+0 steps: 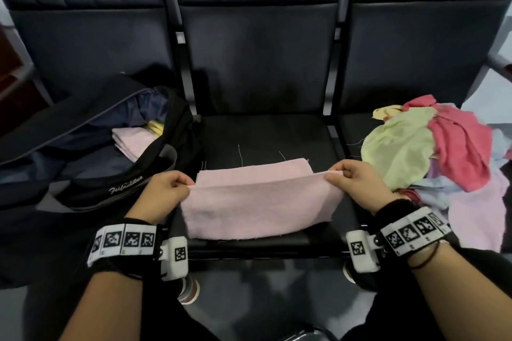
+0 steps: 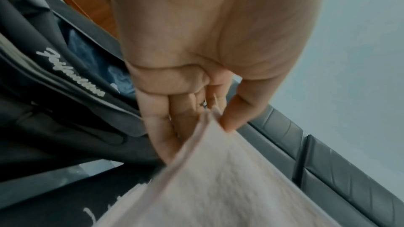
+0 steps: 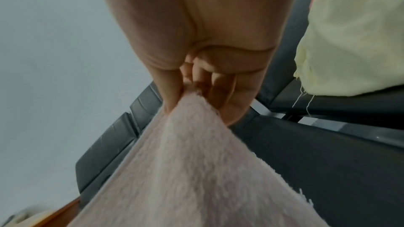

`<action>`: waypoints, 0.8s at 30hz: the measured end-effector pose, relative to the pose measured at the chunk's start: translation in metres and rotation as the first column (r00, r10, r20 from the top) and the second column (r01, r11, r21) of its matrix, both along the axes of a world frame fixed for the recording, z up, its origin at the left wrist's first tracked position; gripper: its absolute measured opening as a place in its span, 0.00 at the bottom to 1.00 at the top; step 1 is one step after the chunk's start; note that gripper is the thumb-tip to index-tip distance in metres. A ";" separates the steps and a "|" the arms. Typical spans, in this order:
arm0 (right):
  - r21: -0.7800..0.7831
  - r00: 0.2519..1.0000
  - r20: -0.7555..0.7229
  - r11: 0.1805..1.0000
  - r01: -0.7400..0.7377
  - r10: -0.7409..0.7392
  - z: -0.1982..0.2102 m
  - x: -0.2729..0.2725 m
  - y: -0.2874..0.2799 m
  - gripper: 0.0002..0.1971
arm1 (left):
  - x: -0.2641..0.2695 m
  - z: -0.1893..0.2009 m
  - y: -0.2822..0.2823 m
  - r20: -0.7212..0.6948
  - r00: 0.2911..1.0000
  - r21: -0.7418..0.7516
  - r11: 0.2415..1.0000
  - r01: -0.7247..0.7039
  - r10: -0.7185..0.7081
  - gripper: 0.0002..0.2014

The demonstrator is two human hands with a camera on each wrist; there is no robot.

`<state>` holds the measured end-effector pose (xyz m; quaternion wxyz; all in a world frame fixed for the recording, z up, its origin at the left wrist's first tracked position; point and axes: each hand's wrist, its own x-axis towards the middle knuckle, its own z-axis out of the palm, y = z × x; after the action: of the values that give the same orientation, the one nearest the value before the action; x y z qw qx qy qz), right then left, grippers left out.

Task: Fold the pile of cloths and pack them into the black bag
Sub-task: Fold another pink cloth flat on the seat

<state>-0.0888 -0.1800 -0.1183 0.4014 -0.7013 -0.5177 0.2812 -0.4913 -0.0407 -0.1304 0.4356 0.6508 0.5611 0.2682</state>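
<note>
Over the dark seat, both hands pinch the pink cloth's corners.

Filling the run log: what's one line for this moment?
step: folding | left hand: pinches pink cloth | right hand: pinches it too | bag: open | pile: waiting

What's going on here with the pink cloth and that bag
A person is folding a pink cloth on the middle seat of a row of dark chairs. The left hand and right hand each pinch an end of its raised edge. An open black bag on the left already holds folded cloths; a loose pile of cloths waits on the right.
</note>
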 end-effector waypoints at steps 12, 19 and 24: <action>-0.046 0.972 0.034 0.971 0.235 -0.233 -0.059 0.005 0.087 0.05 | 0.033 -0.045 0.049 -0.075 0.976 0.057 0.978 -0.201 0.204 0.09; -0.104 0.965 0.138 0.965 0.240 -0.225 -0.079 0.011 0.121 0.06 | 0.044 -0.077 0.081 -0.098 0.968 0.024 0.973 -0.229 0.230 0.08; -0.308 0.949 0.260 0.916 0.258 -0.179 -0.100 0.010 0.112 0.15 | 0.042 -0.096 0.072 -0.202 0.953 0.020 0.974 -0.226 0.225 0.18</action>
<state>-0.0789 -0.0685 -0.2178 0.2426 -0.8408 -0.4218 0.2375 -0.4495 0.0314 -0.2259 0.3439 0.6057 0.6735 0.2475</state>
